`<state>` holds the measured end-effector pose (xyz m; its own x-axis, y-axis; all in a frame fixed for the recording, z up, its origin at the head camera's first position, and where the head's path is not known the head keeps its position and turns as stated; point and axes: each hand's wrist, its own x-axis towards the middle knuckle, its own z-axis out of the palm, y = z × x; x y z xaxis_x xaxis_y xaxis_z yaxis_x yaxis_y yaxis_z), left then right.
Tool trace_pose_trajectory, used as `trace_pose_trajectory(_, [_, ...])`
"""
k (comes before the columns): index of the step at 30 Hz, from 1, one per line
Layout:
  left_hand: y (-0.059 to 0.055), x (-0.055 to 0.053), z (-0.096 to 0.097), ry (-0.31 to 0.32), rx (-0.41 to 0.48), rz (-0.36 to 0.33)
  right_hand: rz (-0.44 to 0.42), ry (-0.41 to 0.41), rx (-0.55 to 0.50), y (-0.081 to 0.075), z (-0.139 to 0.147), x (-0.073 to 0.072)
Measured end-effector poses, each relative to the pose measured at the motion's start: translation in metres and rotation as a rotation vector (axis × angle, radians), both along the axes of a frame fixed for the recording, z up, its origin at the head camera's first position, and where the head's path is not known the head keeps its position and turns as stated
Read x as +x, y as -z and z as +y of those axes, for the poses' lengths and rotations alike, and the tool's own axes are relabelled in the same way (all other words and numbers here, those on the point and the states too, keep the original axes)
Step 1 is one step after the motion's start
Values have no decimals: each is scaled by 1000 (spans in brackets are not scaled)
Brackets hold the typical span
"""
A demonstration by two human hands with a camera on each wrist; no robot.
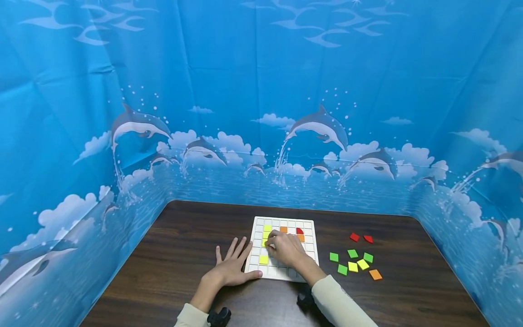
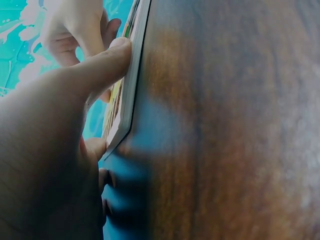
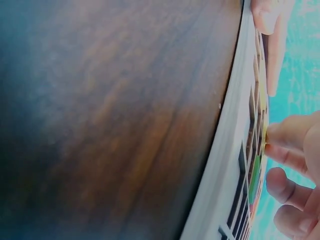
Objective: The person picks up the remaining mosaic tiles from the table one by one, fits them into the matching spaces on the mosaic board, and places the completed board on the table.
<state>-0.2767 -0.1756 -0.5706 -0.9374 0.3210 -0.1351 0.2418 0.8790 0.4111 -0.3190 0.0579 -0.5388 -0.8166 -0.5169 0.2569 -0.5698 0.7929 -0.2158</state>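
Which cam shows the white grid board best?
Head: white grid board seen from above, most squares visible. Left wrist: only a thin, slanted strip with one corner. Right wrist: a long edge, grid steeply foreshortened.

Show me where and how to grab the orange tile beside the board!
Try pinching two opposite edges of the orange tile, probably from above and its right: it lies flat, looks thin, and the nearest yellow tile is on its left.
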Motion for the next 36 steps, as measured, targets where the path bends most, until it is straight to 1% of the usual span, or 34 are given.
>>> trace_pose_trajectory(2, [2, -1, 0, -3, -3, -2, 18, -12, 3, 0, 2, 1])
trace_pose_trajectory(7, [6, -3, -1, -5, 3, -3, 102, -25, -13, 1, 13, 6])
trace_pose_trajectory(9, [-3, 1, 1, -9, -4, -19, 126, -23, -23, 0, 18, 10])
trace_pose_trajectory(12, [-18, 9, 4, -14, 2, -41, 121, -6, -31, -4, 27, 16])
trace_pose_trajectory(13, [-19, 10, 4, -6, 13, -39, 120, -2, -34, -4, 30, 18])
trace_pose_trajectory(14, [-22, 11, 4, -3, 19, -41, 121, 5, -41, -5, 33, 19])
trace_pose_trajectory(16, [-20, 10, 3, 2, 37, -31, 118, 21, -52, -7, 39, 23])
trace_pose_trajectory(19, [-10, 6, 0, 9, 46, -8, 142, 46, -73, -9, 49, 28])
trace_pose_trajectory(20, [-13, 7, 1, 3, 44, -14, 149, 58, -81, -11, 53, 30])
trace_pose_trajectory(21, [-10, 5, 1, 5, 43, -7, 153, 67, -90, -12, 57, 31])
trace_pose_trajectory(23, [-11, 5, 1, 3, 44, -12, 159, 87, -108, -15, 65, 35])
trace_pose_trajectory(25, [-18, 7, 2, -1, 45, -23, 156, 113, -131, -18, 74, 39])
trace_pose_trajectory(27, [-19, 7, 2, 4, 47, -22, 149, 141, -149, -21, 83, 42])
trace_pose_trajectory(28, [-22, 8, 2, -1, 49, -30, 148, 156, -160, -22, 88, 45])
trace_pose_trajectory(30, [-18, 8, 2, -1, 43, -28, 143, 190, -172, -25, 98, 49])
trace_pose_trajectory(32, [-12, 6, 1, -1, 34, -16, 140, 219, -184, -27, 110, 53])
trace_pose_trajectory(33, [-12, 6, 2, -12, 27, -21, 138, 233, -188, -28, 115, 55])
trace_pose_trajectory(35, [-6, 5, 1, -13, 15, -11, 131, 257, -195, -29, 126, 60])
trace_pose_trajectory(36, [-7, 5, 1, -15, 11, -16, 130, 263, -202, -29, 132, 62])
